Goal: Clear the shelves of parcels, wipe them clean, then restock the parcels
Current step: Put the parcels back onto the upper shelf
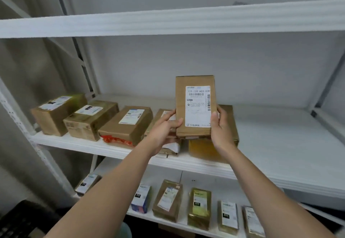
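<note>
Left fingers: the left hand [164,125] curls round the lower left edge of the held parcel [195,107], thumb tip on its front face near the bottom of the label, the other fingers hidden behind the box
Right fingers: the right hand [220,125] grips the lower right edge, thumb lying up along the front beside the label, fingers wrapped to the back
Grasp: both hands hold the box by its lower third; neither is free
Held parcel, axis: long axis upright, label [198,106] facing the camera, top edge rising well above both hands
Held parcel, place: in the air over the middle shelf [280,140], in front of and above the parcels lying there, touching none as far as can be seen
Direction from fingers: the box stands between the two hands, its bulk up and away from the fingertips, toward the back wall
Nearer hand: both equally on it; the right hand is closer to the bare stretch of shelf
Row on the shelf: brown parcels [89,120] lie flat side by side to the left; a yellow parcel [203,148] sits just under the held one
Open space: the shelf's right half is bare, to the right of the hands
Lower shelf: small parcels [199,207] stand in a row
Judged step: whether this box is being taken off or put back cannot be told from this view
</note>
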### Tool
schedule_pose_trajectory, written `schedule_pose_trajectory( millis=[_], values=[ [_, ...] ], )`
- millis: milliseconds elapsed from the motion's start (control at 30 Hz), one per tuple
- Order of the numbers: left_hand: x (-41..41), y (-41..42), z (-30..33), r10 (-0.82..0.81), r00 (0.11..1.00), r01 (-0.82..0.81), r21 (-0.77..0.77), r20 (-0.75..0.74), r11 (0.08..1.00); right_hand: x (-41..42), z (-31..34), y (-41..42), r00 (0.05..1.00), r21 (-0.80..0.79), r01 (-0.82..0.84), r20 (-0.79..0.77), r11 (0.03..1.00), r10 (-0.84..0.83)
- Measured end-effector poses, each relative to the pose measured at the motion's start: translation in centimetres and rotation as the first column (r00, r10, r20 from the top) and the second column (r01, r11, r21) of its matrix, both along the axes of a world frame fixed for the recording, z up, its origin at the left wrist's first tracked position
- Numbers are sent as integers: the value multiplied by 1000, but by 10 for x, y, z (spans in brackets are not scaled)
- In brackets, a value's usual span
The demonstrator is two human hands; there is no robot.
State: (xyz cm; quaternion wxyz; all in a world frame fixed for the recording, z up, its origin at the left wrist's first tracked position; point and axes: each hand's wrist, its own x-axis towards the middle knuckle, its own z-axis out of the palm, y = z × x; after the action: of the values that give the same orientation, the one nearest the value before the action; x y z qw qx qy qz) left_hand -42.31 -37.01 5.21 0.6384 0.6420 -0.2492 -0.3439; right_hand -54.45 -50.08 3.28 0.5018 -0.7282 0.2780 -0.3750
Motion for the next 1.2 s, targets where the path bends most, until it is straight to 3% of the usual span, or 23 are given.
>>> schedule_pose_trajectory(
  millis=[400, 533, 700, 867, 1033, 1200],
  values=[
    [-101, -137, 10, -5, 978, 5, 1, 208, 1000, -96, 6, -128, 982, 83, 157, 89, 984, -164],
    [-131, -160, 3, -49, 923, 32, 50, 383, 998, -113, -15, -155, 968, 186, 217, 83, 958, -235],
    [-148, -180, -25, -143, 858, 80, 146, 494, 986, -127, -51, -175, 957, 297, 272, 17, 915, -289],
    [-162, -193, -51, -224, 852, 104, 265, 474, 959, -138, -81, -191, 955, 332, 295, -79, 896, -286],
    [-170, -196, -73, -257, 928, 151, 358, 270, 922, -149, -102, -197, 959, 326, 262, -191, 908, -208],
    [-174, -198, -88, -290, 940, 195, 415, 178, 888, -152, -120, -202, 952, 319, 238, -262, 917, -156]
  ],
)
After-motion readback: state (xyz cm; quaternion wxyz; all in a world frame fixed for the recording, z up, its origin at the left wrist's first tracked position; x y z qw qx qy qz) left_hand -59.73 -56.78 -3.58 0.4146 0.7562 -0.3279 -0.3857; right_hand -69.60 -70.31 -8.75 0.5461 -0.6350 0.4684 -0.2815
